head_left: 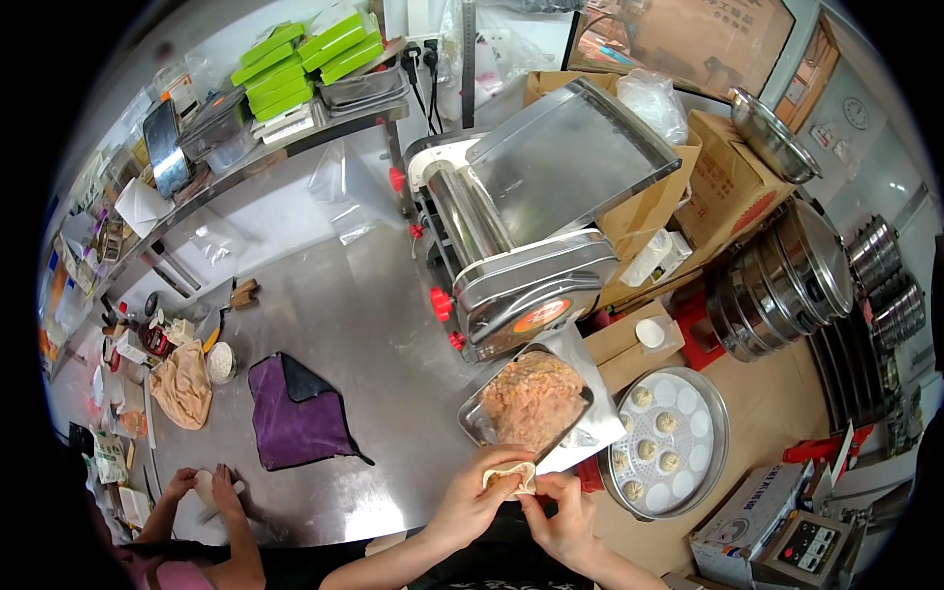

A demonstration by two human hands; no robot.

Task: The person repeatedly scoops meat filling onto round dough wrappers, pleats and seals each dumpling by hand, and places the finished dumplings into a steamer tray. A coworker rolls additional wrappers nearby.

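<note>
Close to the table's front edge, my left hand (468, 503) cups a round dough wrapper (515, 476) with some filling showing in its middle. The fingers of my right hand (560, 516) pinch the wrapper's right edge. Just beyond my hands, a metal tray (472, 418) is heaped with pinkish minced filling (536, 395). To the right stands a round steamer tray (724, 438) with a perforated base and white paper rounds. Several pleated buns (666, 423) sit on some of those rounds.
A dough-rolling machine (531, 285) stands behind the filling. On the steel table (364, 324) lies a purple cloth (300, 413). At lower left, a co-worker's hands (221, 487) handle pale dough. Stacked steamer pots (777, 285) and cardboard boxes (737, 187) occupy the right.
</note>
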